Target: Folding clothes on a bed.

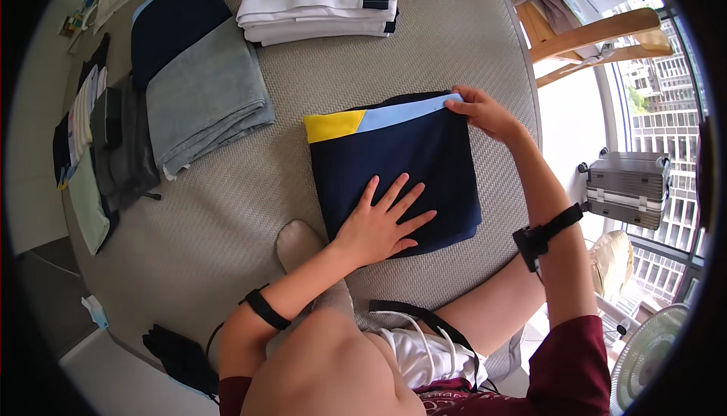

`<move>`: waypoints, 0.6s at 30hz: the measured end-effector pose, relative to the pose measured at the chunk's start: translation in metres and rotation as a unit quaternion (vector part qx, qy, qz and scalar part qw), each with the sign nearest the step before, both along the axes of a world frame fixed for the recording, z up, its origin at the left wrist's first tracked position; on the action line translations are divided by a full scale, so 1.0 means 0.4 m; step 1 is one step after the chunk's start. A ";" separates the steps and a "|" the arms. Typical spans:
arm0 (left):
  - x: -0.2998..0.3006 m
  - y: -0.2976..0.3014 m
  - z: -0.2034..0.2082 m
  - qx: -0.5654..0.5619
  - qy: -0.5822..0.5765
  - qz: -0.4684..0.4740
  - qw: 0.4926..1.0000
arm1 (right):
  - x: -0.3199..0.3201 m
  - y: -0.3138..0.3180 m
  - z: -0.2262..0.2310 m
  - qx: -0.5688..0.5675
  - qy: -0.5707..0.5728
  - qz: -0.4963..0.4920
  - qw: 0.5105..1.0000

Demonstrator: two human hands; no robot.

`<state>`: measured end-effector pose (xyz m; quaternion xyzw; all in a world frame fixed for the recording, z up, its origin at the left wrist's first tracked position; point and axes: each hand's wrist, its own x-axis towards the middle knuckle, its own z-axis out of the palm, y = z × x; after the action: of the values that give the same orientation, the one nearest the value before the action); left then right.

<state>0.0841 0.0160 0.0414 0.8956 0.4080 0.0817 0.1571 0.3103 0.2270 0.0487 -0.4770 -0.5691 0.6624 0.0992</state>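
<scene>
In front of me a folded navy garment (394, 158) lies on the grey woven mat (250, 211), with a yellow and light blue band along its far edge. My left hand (384, 220) rests flat on its near part, fingers spread. At the far right corner, my right hand (486, 114) pinches the garment's edge between thumb and fingers. Whether the garment is trousers or a top cannot be told from its folded shape.
Beyond it sits a stack of folded white clothes (318, 3). To the left lie folded grey-blue jeans (208, 94), another navy garment (182, 22) and several dark and striped clothes (83, 120). A wooden chair (598, 37), grey suitcase (628, 189) and fan (647, 359) stand at right.
</scene>
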 end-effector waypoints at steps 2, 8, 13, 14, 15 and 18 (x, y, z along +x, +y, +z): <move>0.006 0.004 0.004 -0.011 -0.015 0.001 1.000 | -0.005 -0.006 -0.015 -0.021 0.012 -0.067 0.997; 0.030 -0.028 0.003 0.010 0.031 0.000 0.999 | -0.096 -0.136 0.014 0.294 -0.227 -0.152 0.916; 0.026 -0.007 0.000 0.004 0.003 0.002 1.000 | -0.095 -0.296 0.056 0.628 -0.248 0.125 0.727; 0.012 0.026 0.016 -0.030 0.005 -0.003 1.000 | -0.089 -0.302 0.036 0.574 -0.262 0.135 0.764; -0.003 0.060 0.018 0.018 0.019 0.036 0.999 | -0.068 -0.295 0.016 0.565 -0.286 0.149 0.760; -0.078 0.161 0.041 0.102 0.019 0.147 0.984 | -0.073 -0.281 0.025 0.556 -0.296 0.147 0.763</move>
<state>0.0531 0.0803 0.0579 0.8386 0.5275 0.1284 0.0438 0.2810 0.1146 0.0585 -0.4209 -0.9018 0.0625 0.0749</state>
